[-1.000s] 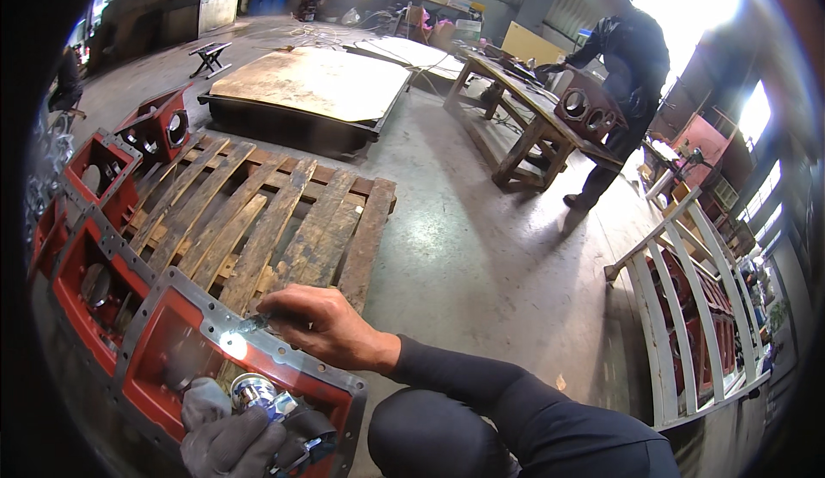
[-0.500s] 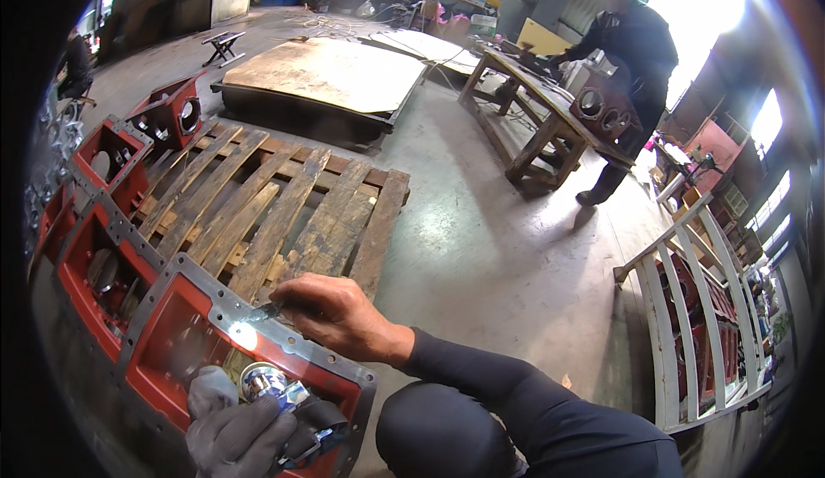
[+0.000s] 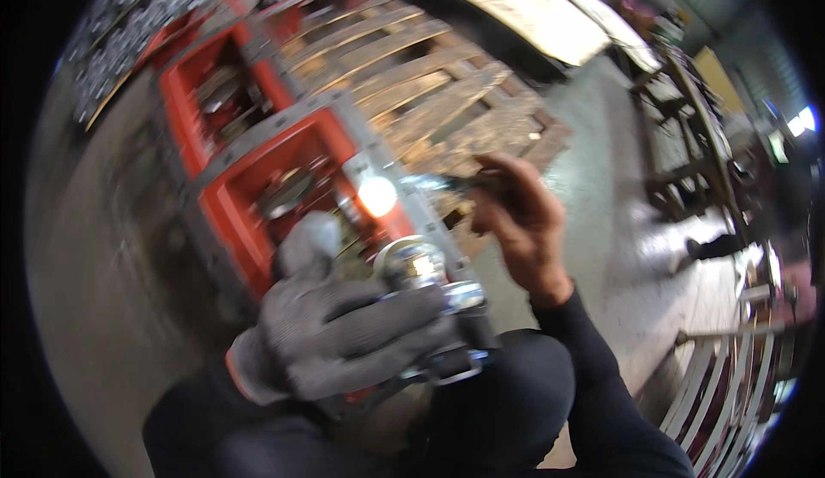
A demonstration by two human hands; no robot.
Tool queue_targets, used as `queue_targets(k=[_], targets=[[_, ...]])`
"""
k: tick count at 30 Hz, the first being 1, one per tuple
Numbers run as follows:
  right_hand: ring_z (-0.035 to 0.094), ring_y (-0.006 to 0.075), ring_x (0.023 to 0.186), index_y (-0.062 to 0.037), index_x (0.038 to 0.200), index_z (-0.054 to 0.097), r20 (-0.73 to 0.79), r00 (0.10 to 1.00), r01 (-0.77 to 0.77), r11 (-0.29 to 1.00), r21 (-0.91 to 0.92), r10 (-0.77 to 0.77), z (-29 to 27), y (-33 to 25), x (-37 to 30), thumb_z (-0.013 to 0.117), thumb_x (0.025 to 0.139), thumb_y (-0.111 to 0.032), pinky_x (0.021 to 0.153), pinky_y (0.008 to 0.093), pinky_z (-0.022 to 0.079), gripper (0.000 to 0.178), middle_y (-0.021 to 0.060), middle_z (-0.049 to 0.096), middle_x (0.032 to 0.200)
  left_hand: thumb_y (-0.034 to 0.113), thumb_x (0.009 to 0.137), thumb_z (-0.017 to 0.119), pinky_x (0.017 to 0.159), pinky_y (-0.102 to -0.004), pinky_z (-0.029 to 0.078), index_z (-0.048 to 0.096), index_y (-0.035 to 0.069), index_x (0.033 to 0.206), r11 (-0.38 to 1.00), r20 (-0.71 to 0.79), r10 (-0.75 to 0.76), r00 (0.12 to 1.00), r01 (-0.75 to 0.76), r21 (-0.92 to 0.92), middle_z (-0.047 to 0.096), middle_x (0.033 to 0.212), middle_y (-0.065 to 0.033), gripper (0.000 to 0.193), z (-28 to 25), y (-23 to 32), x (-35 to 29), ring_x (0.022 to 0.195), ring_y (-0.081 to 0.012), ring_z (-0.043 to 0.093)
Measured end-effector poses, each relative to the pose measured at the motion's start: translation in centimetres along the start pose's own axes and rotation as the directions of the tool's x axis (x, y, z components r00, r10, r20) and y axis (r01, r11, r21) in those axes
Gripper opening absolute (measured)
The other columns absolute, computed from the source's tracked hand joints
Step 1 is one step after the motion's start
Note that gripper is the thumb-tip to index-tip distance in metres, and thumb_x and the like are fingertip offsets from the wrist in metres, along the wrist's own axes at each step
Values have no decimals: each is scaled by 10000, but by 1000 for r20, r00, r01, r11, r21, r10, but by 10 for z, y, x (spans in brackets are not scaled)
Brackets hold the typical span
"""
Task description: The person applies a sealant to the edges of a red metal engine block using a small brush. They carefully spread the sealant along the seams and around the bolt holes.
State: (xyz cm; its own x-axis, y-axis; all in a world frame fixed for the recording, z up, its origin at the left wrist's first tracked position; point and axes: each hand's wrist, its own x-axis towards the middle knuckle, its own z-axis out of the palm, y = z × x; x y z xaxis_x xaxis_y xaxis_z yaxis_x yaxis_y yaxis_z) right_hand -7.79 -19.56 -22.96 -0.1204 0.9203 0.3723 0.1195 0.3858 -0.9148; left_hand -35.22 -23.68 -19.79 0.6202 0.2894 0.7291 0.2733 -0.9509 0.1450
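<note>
My left hand (image 3: 335,327), in a grey knitted glove, is closed round a headlamp (image 3: 417,263) with a round silver head and a dark strap. A bright spot of light falls on the wall of the nearest red metal housing (image 3: 245,177), just below its grey drilled flange. My bare right hand (image 3: 524,220) is closed on a slim tool (image 3: 438,182) whose pale end reaches over that flange. Blur hides the tool's exact kind. Inside the open housing, a round metal part (image 3: 288,194) shows.
More red housings (image 3: 219,91) stand in a row beyond. Beside them lies a wooden pallet (image 3: 430,91). Many small metal parts (image 3: 129,22) fill the far left. A workbench (image 3: 696,143) stands at right, with a slatted pale rack (image 3: 722,392) nearer; a person's leg (image 3: 718,248) shows by the bench.
The view has swung down and left, so the housings sit nearer the middle. My right hand has turned more upright and lifted off the flange. The left still holds the lamp.
</note>
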Motion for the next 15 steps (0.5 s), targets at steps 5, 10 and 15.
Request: queue_targets(k=[5,10,15], targets=[[667,101,766,40,1349,651,4,1000,3,991,-131,-2,19,0,1,660,997,72,671,251,549,354,84,717,992,168,808,757,574,-262,577,817,133,1172,1000,-37,-10,999,9,-9,735,1348,-53,371,-4,-2,-17,840,-149,709],[630,105,728,52,1326,670,-1,1000,22,973,-228,-23,23,0,3,624,1033,57,651,258,513,296,64,673,889,185,826,757,590,-253,599,813,134,1173,999,-21,-40,999,40,3,720,1383,-56,356,-6,1,-26,852,-149,714],[675,126,686,36,1304,621,14,999,-41,986,-159,43,28,6,9,609,1054,42,608,267,535,251,100,707,927,193,775,798,619,-270,607,814,194,1199,995,-72,-102,992,102,-2,733,1363,-16,423,-2,-6,-29,869,-154,724]])
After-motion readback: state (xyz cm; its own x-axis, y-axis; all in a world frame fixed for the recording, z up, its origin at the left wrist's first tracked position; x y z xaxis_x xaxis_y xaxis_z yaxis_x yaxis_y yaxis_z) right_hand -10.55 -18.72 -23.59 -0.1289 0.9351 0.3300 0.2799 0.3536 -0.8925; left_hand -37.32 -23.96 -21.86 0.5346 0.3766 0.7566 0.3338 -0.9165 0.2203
